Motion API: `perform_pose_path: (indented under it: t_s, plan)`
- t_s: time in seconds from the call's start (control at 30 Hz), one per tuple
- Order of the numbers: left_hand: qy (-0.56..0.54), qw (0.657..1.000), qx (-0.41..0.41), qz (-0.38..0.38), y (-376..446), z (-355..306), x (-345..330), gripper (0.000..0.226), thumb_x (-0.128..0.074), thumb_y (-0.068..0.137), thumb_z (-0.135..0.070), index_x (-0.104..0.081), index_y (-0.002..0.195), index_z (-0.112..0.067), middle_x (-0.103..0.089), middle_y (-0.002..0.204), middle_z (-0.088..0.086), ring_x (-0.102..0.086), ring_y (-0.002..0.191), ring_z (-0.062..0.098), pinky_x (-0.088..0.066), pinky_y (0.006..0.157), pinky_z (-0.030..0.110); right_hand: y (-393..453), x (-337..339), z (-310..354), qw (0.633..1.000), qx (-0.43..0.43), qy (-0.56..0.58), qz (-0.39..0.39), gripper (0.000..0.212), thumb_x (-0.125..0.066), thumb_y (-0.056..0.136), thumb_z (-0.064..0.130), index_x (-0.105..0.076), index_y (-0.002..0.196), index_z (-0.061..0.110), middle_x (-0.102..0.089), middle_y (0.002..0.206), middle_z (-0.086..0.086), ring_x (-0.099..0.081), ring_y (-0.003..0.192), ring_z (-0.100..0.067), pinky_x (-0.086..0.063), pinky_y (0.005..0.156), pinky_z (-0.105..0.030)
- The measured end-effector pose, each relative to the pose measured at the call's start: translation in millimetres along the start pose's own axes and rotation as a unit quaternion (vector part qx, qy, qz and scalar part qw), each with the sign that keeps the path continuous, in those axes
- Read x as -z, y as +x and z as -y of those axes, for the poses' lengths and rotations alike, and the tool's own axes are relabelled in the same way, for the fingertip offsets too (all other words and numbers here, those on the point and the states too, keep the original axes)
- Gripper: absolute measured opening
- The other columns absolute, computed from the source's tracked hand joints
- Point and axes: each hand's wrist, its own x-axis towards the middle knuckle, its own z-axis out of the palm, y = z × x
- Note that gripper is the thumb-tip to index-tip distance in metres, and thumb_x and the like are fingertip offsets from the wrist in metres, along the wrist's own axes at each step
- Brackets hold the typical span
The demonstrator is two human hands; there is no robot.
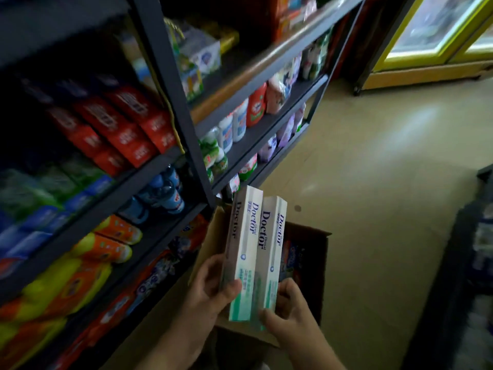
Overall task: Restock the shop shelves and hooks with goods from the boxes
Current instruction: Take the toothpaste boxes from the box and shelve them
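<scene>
Two white and green toothpaste boxes (256, 252) marked "Doctor" stand side by side, tilted upright, above an open cardboard box (314, 265) on the floor. My left hand (213, 284) grips the left box near its lower end, thumb across its front. My right hand (290, 308) grips the lower end of the right box. More packets lie inside the cardboard box, partly hidden by the toothpaste boxes. The dark metal shelves (173, 102) rise to the left.
Red cartons (114, 129) fill an upper left shelf, green and blue packs (53, 198) sit below, and orange and yellow bags (80, 276) lie lowest. Bottles (240, 121) line the middle shelves. Beige floor (386, 196) stretches right. A dark rack edge (469, 263) stands far right.
</scene>
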Motion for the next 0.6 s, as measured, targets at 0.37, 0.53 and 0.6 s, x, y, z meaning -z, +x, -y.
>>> perform_pose_path:
  t_s: [0.37,0.53,0.6]
  plan:
    - [-0.003,0.991,-0.129,0.020,-140,-51,1,0.097,-0.087,0.048,-0.056,-0.047,0.131,-0.027,-0.068,0.116,-0.015,-0.064,0.108,0.005,-0.053,0.084,0.022,-100,-63,53,0.994,0.052,0.010,0.100,0.072,-0.076,0.051,0.020,-0.043,0.108,-0.008,-0.069,0.099,-0.028,-0.065,0.096,-0.047,-0.044,0.091,-0.068]
    - [-0.029,0.977,-0.168,-0.132,-209,-40,33,0.024,-0.061,0.087,-0.041,-0.049,0.108,-0.041,-0.060,0.085,-0.040,-0.048,0.072,-0.035,-0.035,0.059,-0.008,-123,-117,50,0.984,0.069,-0.057,0.152,0.059,-0.073,0.050,0.014,-0.051,0.101,-0.009,-0.070,0.083,-0.028,-0.066,0.068,-0.035,-0.054,0.068,-0.043]
    - [-0.058,0.967,-0.171,-0.181,-233,-34,53,0.038,-0.065,0.069,-0.046,-0.059,0.106,-0.038,-0.067,0.085,-0.034,-0.057,0.077,-0.025,-0.041,0.065,-0.003,-133,-144,48,0.980,0.059,-0.075,0.176,0.049,-0.065,0.057,0.006,-0.052,0.101,-0.010,-0.071,0.080,-0.027,-0.068,0.061,-0.030,-0.054,0.054,-0.031]
